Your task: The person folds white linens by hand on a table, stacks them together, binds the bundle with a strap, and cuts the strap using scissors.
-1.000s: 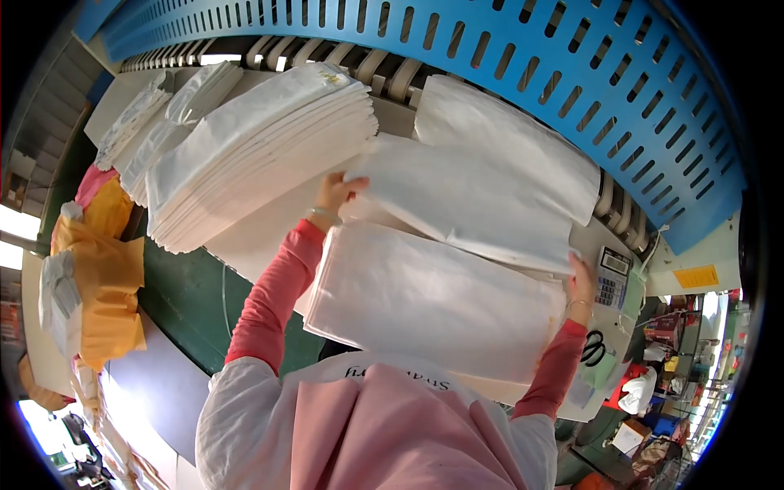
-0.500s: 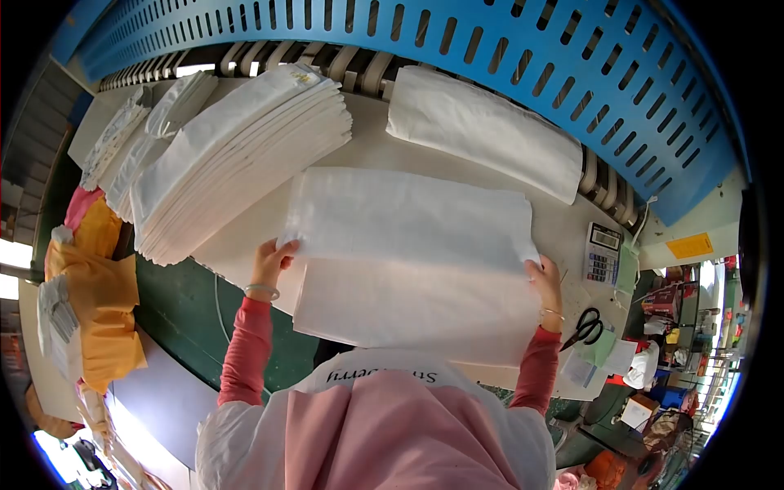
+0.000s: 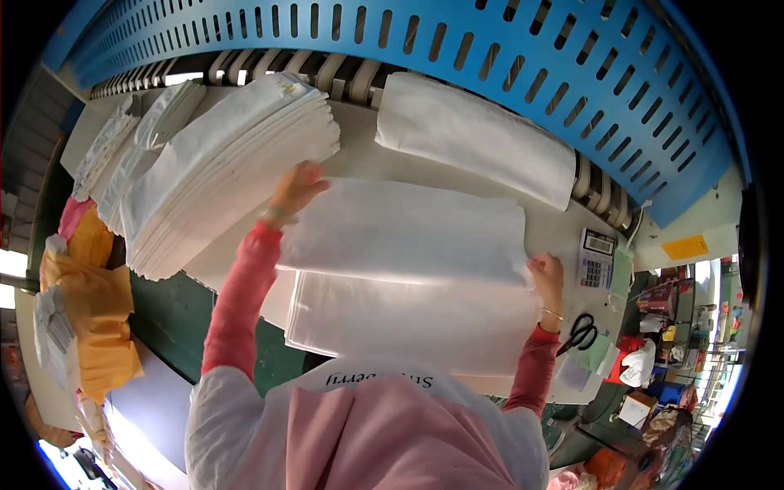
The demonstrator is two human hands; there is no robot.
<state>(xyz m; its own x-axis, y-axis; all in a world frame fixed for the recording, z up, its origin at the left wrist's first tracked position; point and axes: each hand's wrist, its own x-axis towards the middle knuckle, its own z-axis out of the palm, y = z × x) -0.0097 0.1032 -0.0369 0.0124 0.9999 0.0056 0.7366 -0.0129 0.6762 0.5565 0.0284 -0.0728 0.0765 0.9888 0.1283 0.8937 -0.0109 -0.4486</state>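
Probably to spread the white sheet [image 3: 408, 233] level, partly over the near stack [image 3: 408, 318] on the surface [image 3: 351, 126], the right hand [image 3: 549, 282] pinches 1 end, while the left hand [image 3: 296, 193] half-curls its fingers at the far corner, grip unclear.

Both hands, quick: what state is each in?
Left hand: at a far corner of the white sheet; grip cannot be told.
Right hand: closed on its right edge.

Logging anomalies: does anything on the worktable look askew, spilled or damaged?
Only slightly: the tall white stack on the person's left has fanned, stepped edges instead of squared ones. No spill or damage shows.
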